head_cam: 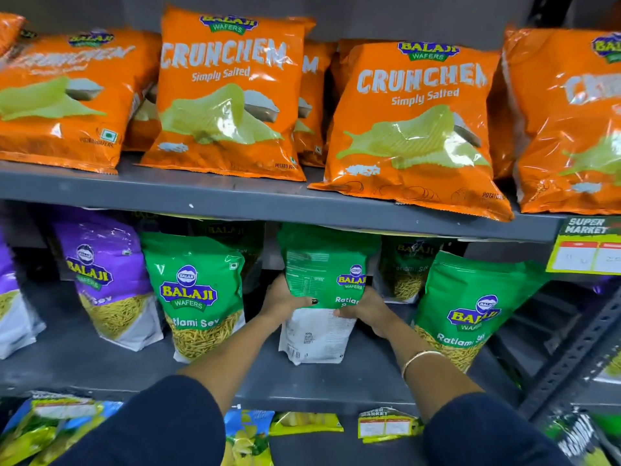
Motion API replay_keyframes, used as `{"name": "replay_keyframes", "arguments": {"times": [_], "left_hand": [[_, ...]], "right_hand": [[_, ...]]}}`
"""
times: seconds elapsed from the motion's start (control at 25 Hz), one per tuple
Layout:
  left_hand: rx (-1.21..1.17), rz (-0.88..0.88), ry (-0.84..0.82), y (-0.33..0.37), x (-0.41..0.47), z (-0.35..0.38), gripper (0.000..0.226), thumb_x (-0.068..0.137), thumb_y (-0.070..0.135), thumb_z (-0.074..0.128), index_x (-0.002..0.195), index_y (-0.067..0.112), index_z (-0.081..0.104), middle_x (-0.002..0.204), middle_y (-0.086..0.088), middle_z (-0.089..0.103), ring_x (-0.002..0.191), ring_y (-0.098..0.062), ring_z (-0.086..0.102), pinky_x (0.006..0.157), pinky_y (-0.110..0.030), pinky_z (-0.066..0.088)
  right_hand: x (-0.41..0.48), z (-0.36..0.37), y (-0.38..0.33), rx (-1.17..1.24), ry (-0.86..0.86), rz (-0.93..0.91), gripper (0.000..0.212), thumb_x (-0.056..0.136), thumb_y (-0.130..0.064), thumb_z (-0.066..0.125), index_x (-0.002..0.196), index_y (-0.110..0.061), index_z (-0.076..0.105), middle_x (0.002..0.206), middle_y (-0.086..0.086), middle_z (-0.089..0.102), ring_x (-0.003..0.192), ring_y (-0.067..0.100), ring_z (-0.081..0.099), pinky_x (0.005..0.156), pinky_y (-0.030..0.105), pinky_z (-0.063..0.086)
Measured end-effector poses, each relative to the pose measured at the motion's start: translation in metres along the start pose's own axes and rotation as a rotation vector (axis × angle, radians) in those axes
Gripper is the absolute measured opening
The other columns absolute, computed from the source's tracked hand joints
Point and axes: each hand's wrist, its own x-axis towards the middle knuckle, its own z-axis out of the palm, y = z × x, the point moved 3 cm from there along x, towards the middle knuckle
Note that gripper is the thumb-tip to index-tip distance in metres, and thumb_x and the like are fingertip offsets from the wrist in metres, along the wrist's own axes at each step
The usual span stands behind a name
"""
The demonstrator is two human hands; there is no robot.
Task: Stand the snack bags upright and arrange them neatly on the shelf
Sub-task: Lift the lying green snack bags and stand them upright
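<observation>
A green Ratlami Sev bag (322,274) stands upright on the middle grey shelf (336,381), its back panel turned toward me. My left hand (285,295) grips its left side and my right hand (364,309) grips its right side, both at mid-height. To its left stands another green Ratlami Sev bag (198,294), facing front, and to its right a third green bag (470,307) leans slightly. More green bags (408,270) stand behind, partly hidden.
Purple Sev bags (107,277) stand at the left of the same shelf. Orange Crunchem bags (228,95) fill the upper shelf (235,200) just above my hands. A price tag (586,245) hangs at the right, beside a perforated upright (571,358). Yellow-blue bags (248,438) lie below.
</observation>
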Motion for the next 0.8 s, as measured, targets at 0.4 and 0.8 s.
{"name": "replay_keyframes", "arguments": {"times": [0.4, 0.8], "left_hand": [[0.349, -0.131, -0.238, -0.028, 0.002, -0.020, 0.045, 0.081, 0.000, 0.055, 0.125, 0.007, 0.053, 0.111, -0.021, 0.068, 0.089, -0.034, 0.068, 0.083, -0.045, 0.058], [0.183, -0.162, -0.426, -0.017, -0.002, 0.019, 0.067, 0.076, -0.004, 0.067, 0.134, 0.012, 0.037, 0.127, -0.008, 0.057, 0.112, -0.020, 0.053, 0.077, -0.019, 0.050]], "right_hand": [[-0.007, 0.015, 0.022, 0.009, 0.018, 0.483, 0.042, 0.088, -0.013, 0.058, 0.119, -0.004, 0.031, 0.079, 0.013, 0.052, 0.061, 0.022, 0.059, 0.050, 0.033, 0.055], [-0.008, 0.021, 0.029, -0.280, 0.103, 0.184, 0.099, 0.038, -0.028, 0.087, 0.124, -0.007, 0.042, 0.125, 0.011, 0.052, 0.120, 0.023, 0.048, 0.107, 0.044, 0.041]]}}
